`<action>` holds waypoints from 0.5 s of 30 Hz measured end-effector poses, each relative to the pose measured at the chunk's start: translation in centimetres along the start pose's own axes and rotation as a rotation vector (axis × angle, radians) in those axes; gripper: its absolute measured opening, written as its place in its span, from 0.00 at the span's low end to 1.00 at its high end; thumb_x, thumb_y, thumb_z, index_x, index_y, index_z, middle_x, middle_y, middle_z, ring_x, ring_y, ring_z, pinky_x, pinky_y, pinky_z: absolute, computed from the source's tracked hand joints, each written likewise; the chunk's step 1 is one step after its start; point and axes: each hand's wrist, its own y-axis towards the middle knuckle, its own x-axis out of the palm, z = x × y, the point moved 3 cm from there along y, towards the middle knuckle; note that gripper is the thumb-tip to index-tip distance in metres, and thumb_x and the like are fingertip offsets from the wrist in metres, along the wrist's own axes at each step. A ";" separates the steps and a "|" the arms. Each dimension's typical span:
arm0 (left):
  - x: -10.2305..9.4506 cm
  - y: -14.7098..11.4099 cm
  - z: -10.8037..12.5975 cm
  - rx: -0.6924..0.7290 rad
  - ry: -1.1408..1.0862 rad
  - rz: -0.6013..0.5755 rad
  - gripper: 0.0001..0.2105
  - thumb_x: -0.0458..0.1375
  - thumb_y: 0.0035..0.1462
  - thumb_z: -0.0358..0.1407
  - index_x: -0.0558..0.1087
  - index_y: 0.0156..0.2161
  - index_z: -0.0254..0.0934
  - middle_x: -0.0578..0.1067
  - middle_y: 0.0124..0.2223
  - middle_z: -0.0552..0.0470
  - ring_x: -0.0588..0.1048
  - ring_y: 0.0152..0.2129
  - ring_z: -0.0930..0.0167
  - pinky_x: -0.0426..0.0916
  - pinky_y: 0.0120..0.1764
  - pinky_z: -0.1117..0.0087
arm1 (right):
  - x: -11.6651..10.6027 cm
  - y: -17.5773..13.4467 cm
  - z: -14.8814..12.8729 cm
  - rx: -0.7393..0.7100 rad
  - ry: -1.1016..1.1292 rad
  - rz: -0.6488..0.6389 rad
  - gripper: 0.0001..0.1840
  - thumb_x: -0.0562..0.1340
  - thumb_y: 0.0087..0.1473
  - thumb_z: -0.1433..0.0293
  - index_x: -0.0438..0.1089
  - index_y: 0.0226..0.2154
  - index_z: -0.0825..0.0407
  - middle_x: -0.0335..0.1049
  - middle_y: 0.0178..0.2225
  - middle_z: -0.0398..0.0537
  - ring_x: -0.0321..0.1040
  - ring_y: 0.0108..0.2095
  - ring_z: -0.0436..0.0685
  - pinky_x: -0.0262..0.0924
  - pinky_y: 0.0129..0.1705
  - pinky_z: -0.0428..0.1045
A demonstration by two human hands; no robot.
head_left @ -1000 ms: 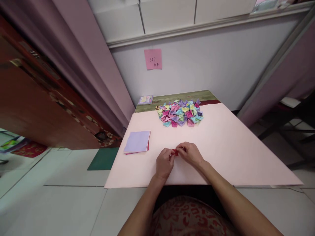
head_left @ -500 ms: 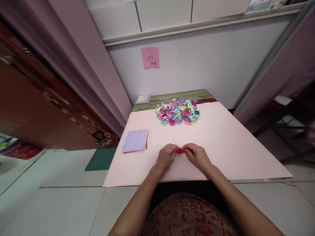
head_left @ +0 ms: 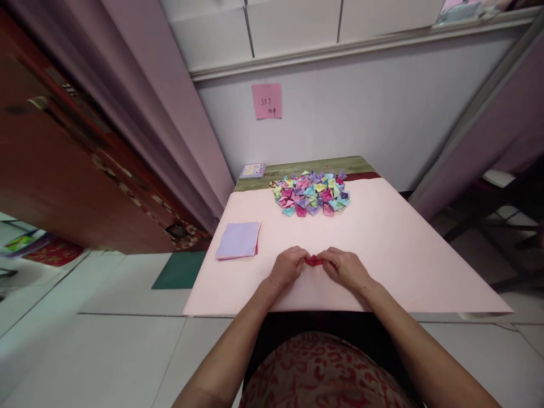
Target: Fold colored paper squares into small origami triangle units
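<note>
Between my two hands is a small red folded paper [head_left: 314, 261], with a raised point in its middle. My left hand [head_left: 290, 267] pinches its left end, and my right hand [head_left: 343, 267] pinches the right end. Both hands rest low over the pale pink sheet [head_left: 382, 238] that covers the table. Left of my left hand lies a stack of square paper [head_left: 238, 240], lilac on top with red showing beneath. Beyond the hands is a pile of folded paper boats [head_left: 312, 194] in pink, purple, blue, yellow and green.
A small printed pack [head_left: 253, 170] sits on the table's far left corner, where the green wood-patterned top [head_left: 280, 170] shows. On the wall behind hangs a pink note [head_left: 267, 101]. Purple curtains [head_left: 178, 96] hang at both sides, with a red-brown door [head_left: 55, 147] at left.
The view has shifted slightly, moving the scene a little to the right. The red paper looks slightly more spread at its middle; both hands keep their pinch on it.
</note>
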 end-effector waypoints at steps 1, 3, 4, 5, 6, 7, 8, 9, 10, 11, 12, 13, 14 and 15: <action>-0.1 0.1 0.2 -0.005 0.008 -0.011 0.12 0.52 0.56 0.23 0.76 0.38 0.39 0.76 0.36 0.52 0.73 0.36 0.71 0.67 0.41 0.71 | 0.0 0.0 0.0 -0.005 -0.009 -0.010 0.18 0.53 0.61 0.71 0.75 0.46 0.43 0.75 0.39 0.44 0.72 0.35 0.52 0.59 0.35 0.44; -0.3 0.2 0.5 -0.013 0.029 -0.027 0.12 0.53 0.55 0.23 0.75 0.37 0.39 0.76 0.36 0.52 0.73 0.36 0.70 0.67 0.41 0.70 | -0.1 0.0 0.0 -0.016 -0.024 -0.028 0.18 0.53 0.61 0.71 0.75 0.47 0.43 0.75 0.39 0.44 0.72 0.35 0.52 0.58 0.35 0.44; -0.4 0.2 0.7 -0.016 0.040 -0.033 0.11 0.53 0.55 0.23 0.75 0.37 0.39 0.76 0.37 0.52 0.73 0.36 0.70 0.67 0.41 0.70 | -0.1 -0.1 0.0 -0.019 -0.030 -0.036 0.18 0.53 0.61 0.71 0.75 0.47 0.43 0.75 0.40 0.44 0.72 0.35 0.52 0.58 0.35 0.44; -0.5 0.2 0.9 -0.018 0.050 -0.038 0.11 0.54 0.54 0.24 0.75 0.37 0.39 0.76 0.37 0.52 0.73 0.36 0.70 0.66 0.41 0.70 | -0.1 -0.1 0.1 -0.019 -0.034 -0.045 0.18 0.52 0.62 0.71 0.75 0.47 0.43 0.75 0.40 0.44 0.72 0.34 0.52 0.57 0.35 0.44; -0.6 0.2 1.0 -0.020 0.058 -0.044 0.10 0.55 0.53 0.24 0.75 0.37 0.39 0.76 0.36 0.52 0.73 0.36 0.69 0.66 0.41 0.71 | -0.1 -0.1 0.1 -0.016 -0.037 -0.052 0.18 0.52 0.62 0.71 0.75 0.46 0.44 0.75 0.40 0.45 0.71 0.34 0.52 0.57 0.35 0.45; -0.6 0.2 1.1 -0.022 0.063 -0.053 0.09 0.56 0.53 0.25 0.75 0.37 0.39 0.76 0.36 0.52 0.73 0.36 0.69 0.66 0.40 0.71 | -0.1 -0.1 0.2 -0.012 -0.039 -0.059 0.18 0.52 0.62 0.71 0.75 0.46 0.44 0.75 0.40 0.45 0.71 0.34 0.52 0.57 0.35 0.45; -0.7 0.2 1.2 -0.023 0.065 -0.062 0.09 0.57 0.53 0.26 0.75 0.37 0.40 0.76 0.36 0.52 0.73 0.35 0.69 0.66 0.40 0.71 | -0.1 -0.1 0.2 -0.008 -0.039 -0.066 0.18 0.52 0.61 0.71 0.75 0.46 0.45 0.75 0.40 0.45 0.71 0.34 0.52 0.56 0.35 0.45; -0.7 0.2 1.2 -0.027 0.067 -0.067 0.08 0.58 0.54 0.27 0.75 0.37 0.40 0.76 0.36 0.52 0.73 0.35 0.70 0.66 0.40 0.71 | -0.1 -0.1 0.2 -0.006 -0.038 -0.069 0.18 0.52 0.61 0.71 0.74 0.46 0.45 0.75 0.39 0.45 0.71 0.34 0.52 0.56 0.35 0.45; -0.7 0.3 1.3 -0.032 0.069 -0.068 0.07 0.58 0.54 0.28 0.76 0.37 0.40 0.76 0.36 0.52 0.73 0.35 0.70 0.66 0.40 0.71 | -0.2 -0.1 0.1 -0.007 -0.037 -0.072 0.17 0.52 0.61 0.71 0.74 0.46 0.45 0.75 0.39 0.45 0.70 0.33 0.52 0.55 0.35 0.45; -0.7 0.3 1.3 -0.038 0.074 -0.067 0.06 0.59 0.55 0.30 0.76 0.37 0.40 0.76 0.36 0.52 0.73 0.34 0.70 0.66 0.39 0.71 | -0.3 0.0 0.0 -0.013 -0.036 -0.074 0.17 0.52 0.61 0.71 0.74 0.45 0.46 0.75 0.38 0.45 0.70 0.33 0.52 0.55 0.34 0.45; -0.6 0.3 1.3 -0.047 0.084 -0.064 0.04 0.59 0.55 0.31 0.76 0.36 0.40 0.76 0.36 0.52 0.73 0.34 0.70 0.65 0.39 0.71 | -0.4 0.1 -0.1 -0.021 -0.036 -0.072 0.17 0.52 0.61 0.71 0.74 0.44 0.46 0.75 0.38 0.45 0.70 0.32 0.52 0.54 0.34 0.45; -0.6 0.4 1.4 -0.060 0.101 -0.059 0.03 0.60 0.55 0.32 0.75 0.35 0.39 0.75 0.35 0.52 0.73 0.34 0.70 0.65 0.38 0.72 | -0.5 0.2 -0.2 -0.028 -0.037 -0.072 0.16 0.52 0.61 0.71 0.74 0.43 0.46 0.75 0.38 0.44 0.70 0.32 0.52 0.54 0.34 0.45; -0.5 0.5 1.4 -0.076 0.126 -0.055 0.02 0.60 0.55 0.34 0.75 0.34 0.39 0.75 0.35 0.52 0.73 0.33 0.70 0.65 0.37 0.71 | -0.6 0.3 -0.3 -0.032 -0.038 -0.073 0.16 0.52 0.61 0.71 0.74 0.42 0.47 0.74 0.37 0.44 0.69 0.31 0.51 0.53 0.33 0.45; -0.4 0.6 1.4 -0.094 0.158 -0.053 0.03 0.60 0.56 0.35 0.75 0.33 0.38 0.75 0.34 0.52 0.73 0.32 0.70 0.65 0.36 0.71 | -0.7 0.4 -0.5 -0.035 -0.041 -0.077 0.15 0.52 0.60 0.71 0.74 0.41 0.47 0.74 0.37 0.44 0.69 0.31 0.51 0.52 0.33 0.45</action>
